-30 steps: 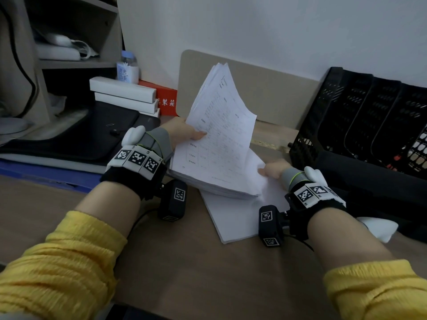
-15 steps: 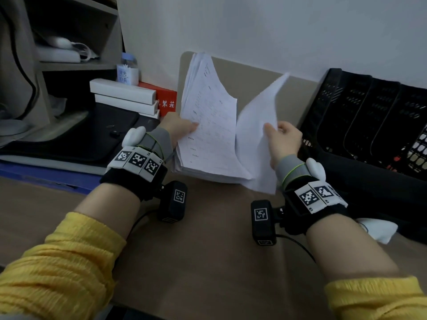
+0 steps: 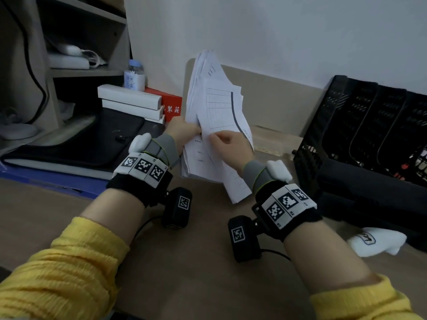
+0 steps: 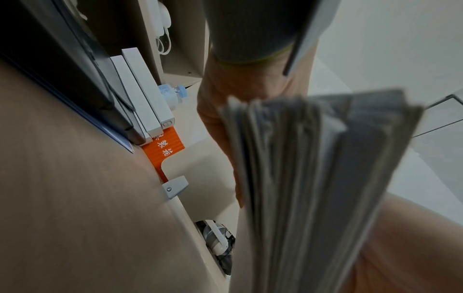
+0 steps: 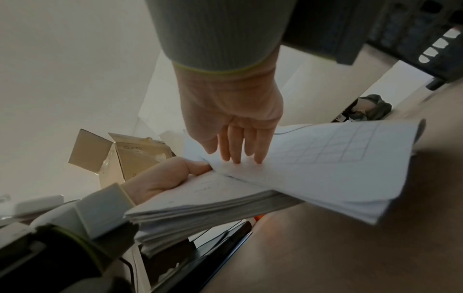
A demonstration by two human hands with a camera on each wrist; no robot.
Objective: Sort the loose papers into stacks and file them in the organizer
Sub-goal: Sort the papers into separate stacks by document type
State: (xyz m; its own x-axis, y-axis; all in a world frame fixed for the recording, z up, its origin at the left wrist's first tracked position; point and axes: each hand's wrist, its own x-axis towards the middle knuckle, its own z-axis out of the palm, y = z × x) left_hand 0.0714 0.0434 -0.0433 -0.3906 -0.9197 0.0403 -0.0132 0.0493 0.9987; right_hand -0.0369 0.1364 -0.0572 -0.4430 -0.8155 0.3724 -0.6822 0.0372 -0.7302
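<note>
My left hand (image 3: 184, 132) grips a thick stack of printed papers (image 3: 196, 158) and holds it upright just above the desk, thumb on the front, fingers behind (image 4: 218, 123). My right hand (image 3: 228, 146) pinches a thinner bundle (image 3: 221, 107) with a table printed on it against the front of that stack; its straight fingers (image 5: 238, 146) lie on the bundle's other face (image 5: 325, 158). The bundle sits skewed, its corner poking out below. The black mesh organizer (image 3: 369, 125) stands to the right, apart from both hands.
White boxes (image 3: 129, 100), a red box (image 3: 171, 107) and a bottle (image 3: 134, 77) crowd the back left beside a black case (image 3: 92, 139) and shelves. A beige board (image 3: 277, 100) leans on the wall. A white cloth (image 3: 379, 241) lies right of my right wrist.
The pile lying on the desk was picked up by my right hand, swung upward, and now meets the front of the stack in my left hand. That stack now stands more upright.
</note>
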